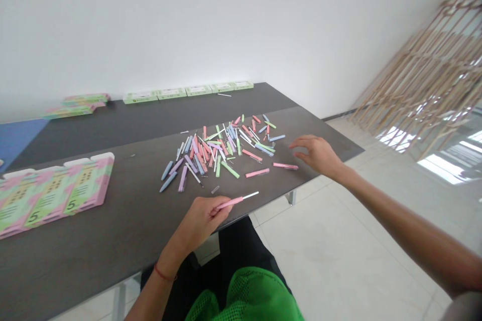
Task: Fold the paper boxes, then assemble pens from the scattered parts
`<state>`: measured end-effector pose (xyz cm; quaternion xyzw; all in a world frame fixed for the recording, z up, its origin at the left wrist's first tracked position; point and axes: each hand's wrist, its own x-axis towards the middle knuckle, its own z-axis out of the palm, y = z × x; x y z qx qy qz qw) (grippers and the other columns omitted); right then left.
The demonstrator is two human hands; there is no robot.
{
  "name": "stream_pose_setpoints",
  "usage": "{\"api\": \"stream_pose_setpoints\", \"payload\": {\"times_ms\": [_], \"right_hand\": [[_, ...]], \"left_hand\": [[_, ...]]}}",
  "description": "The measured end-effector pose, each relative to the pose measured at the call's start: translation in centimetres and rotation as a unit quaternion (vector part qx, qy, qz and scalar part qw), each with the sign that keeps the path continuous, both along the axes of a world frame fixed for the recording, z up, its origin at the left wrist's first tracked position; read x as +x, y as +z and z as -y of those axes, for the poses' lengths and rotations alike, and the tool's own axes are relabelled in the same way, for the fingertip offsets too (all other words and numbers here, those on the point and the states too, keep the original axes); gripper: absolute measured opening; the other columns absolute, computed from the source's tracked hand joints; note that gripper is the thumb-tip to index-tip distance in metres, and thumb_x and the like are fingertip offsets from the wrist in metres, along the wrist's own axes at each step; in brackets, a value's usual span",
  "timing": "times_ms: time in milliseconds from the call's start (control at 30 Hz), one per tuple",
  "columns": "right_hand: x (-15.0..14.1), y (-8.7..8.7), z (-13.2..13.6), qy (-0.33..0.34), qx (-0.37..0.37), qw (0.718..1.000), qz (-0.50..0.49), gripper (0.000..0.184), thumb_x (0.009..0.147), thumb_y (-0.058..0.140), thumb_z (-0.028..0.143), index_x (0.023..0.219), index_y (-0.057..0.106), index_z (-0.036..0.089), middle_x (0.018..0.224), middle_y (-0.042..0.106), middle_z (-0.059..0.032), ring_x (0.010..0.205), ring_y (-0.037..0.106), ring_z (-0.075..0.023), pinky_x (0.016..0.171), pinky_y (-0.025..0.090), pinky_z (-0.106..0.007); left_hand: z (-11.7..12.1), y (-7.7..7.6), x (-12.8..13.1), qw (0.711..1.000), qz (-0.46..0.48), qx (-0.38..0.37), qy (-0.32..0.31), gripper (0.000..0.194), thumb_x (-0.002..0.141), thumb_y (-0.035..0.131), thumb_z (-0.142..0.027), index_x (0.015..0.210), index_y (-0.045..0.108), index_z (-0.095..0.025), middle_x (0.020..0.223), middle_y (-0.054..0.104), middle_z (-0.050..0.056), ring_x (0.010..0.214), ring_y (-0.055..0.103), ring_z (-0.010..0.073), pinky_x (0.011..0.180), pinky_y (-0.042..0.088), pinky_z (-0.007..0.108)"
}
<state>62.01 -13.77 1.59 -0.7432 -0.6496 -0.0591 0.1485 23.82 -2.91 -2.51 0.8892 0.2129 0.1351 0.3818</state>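
Boxes [48, 198]: pink and green, printed with a 5, in a row on the dark table [94, 256], well left of the left hand's fingers.

Left hand [199, 220]: fingers [222, 209] pressed together, pinching a pink pen [230, 203] against the thumb; its white tip sticks out past the fingertips, to the right. Red cord [163, 274] around the wrist.

Green cartons [186, 92]: lined up along the far table edge, well beyond the left fingers.

Loose pens [218, 153]: a scattered heap of pink, blue, green and lilac pens with white sticks, just ahead of the left fingers, between both hands.

Lone pen [285, 165]: pink, lying just left of the right fingertips.

Right hand [318, 155]: fingers [301, 142] spread and lightly curved, holding nothing, over the table's near corner; contact with the table cannot be told.

Wooden lattice [425, 70]: leaning against the wall, well right of the right fingers.
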Motion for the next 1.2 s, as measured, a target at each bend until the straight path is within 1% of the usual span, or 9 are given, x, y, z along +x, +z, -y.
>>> {"api": "stream_pose_setpoints", "payload": {"times_ms": [100,200,367,467,567,667,933,1100,1200], "right_hand": [[0.2,0.0,0.1,-0.004,0.019,0.999,-0.030,0.024,0.089,0.065,0.022,0.109,0.079,0.023,0.118,0.076,-0.0073,0.106,0.071,-0.0291,0.088,0.057,-0.039],[0.3,-0.2,0.2,-0.004,-0.002,1.000,-0.028,0.025,0.089,0.065,0.021,0.110,0.079,0.023,0.119,0.076,-0.0072,0.105,0.072,-0.0285,0.086,0.057,-0.038],[0.5,-1.1,0.2,-0.037,-0.123,0.991,0.046,0.034,0.079,0.074,0.012,0.112,0.079,0.020,0.119,0.077,-0.0096,0.112,0.069,-0.0340,0.093,0.055,-0.041],[0.3,-1.4,0.1,-0.045,-0.161,0.985,0.036,0.036,0.080,0.074,0.011,0.114,0.079,0.020,0.119,0.077,-0.0096,0.113,0.069,-0.0322,0.094,0.055,-0.038],[-0.1,-1.2,-0.1,-0.049,-0.158,0.986,0.007,0.032,0.084,0.070,0.013,0.114,0.078,0.021,0.119,0.077,-0.0082,0.107,0.072,-0.0285,0.091,0.055,-0.035],[-0.8,-1.0,-0.2,-0.048,-0.152,0.987,0.005,0.029,0.086,0.069,0.016,0.113,0.078,0.020,0.119,0.077,-0.0083,0.106,0.072,-0.0294,0.090,0.056,-0.037],[-1.8,-0.5,-0.5,0.025,-0.091,0.995,-0.021,0.024,0.092,0.065,0.020,0.111,0.078,0.022,0.122,0.076,-0.0063,0.113,0.069,-0.0295,0.099,0.054,-0.041],[-2.0,-0.4,-0.6,0.028,-0.075,0.996,-0.046,0.022,0.092,0.065,0.021,0.109,0.078,0.023,0.121,0.077,-0.0062,0.113,0.070,-0.0300,0.099,0.054,-0.044],[-2.4,-0.3,-0.7,0.039,-0.073,0.992,-0.094,0.020,0.091,0.067,0.023,0.108,0.079,0.022,0.119,0.077,-0.0064,0.109,0.071,-0.0295,0.098,0.054,-0.044]], "left_hand": [[0.0,-0.1,-0.1,1.000,0.005,-0.001,0.003,0.028,0.101,0.053,-0.030,0.099,0.077,-0.016,0.064,0.056,-0.004,0.059,0.045,0.0101,0.057,0.030,0.022],[0.1,-0.2,-0.1,1.000,0.013,0.000,0.003,0.027,0.101,0.054,-0.030,0.103,0.077,-0.017,0.065,0.056,-0.004,0.059,0.045,0.0099,0.058,0.030,0.022],[0.1,-0.3,-0.1,1.000,0.008,0.008,0.002,0.028,0.102,0.053,-0.031,0.100,0.078,-0.016,0.064,0.057,-0.004,0.059,0.046,0.0100,0.058,0.029,0.023],[0.1,-0.4,-0.1,1.000,0.010,0.009,0.000,0.028,0.102,0.054,-0.030,0.106,0.077,-0.016,0.068,0.061,-0.003,0.060,0.048,0.0101,0.060,0.030,0.022],[0.1,-0.6,-0.2,1.000,0.004,0.010,-0.002,0.028,0.102,0.053,-0.029,0.106,0.077,-0.016,0.068,0.062,-0.003,0.060,0.048,0.0103,0.060,0.030,0.023],[0.1,-0.5,-0.1,1.000,0.006,0.010,-0.001,0.027,0.101,0.053,-0.029,0.103,0.077,-0.017,0.065,0.059,-0.004,0.058,0.046,0.0102,0.058,0.029,0.023],[0.1,-0.4,-0.1,1.000,0.004,0.019,-0.005,0.027,0.101,0.052,-0.028,0.092,0.074,-0.016,0.062,0.054,-0.004,0.058,0.044,0.0098,0.058,0.027,0.023],[0.2,-0.4,0.0,1.000,0.002,0.020,-0.005,0.028,0.102,0.052,-0.029,0.090,0.073,-0.015,0.062,0.054,-0.004,0.058,0.044,0.0100,0.058,0.027,0.024],[0.2,-0.3,0.0,1.000,0.006,0.016,-0.003,0.027,0.102,0.052,-0.028,0.091,0.073,-0.016,0.063,0.055,-0.004,0.058,0.045,0.0100,0.058,0.027,0.024]]}}
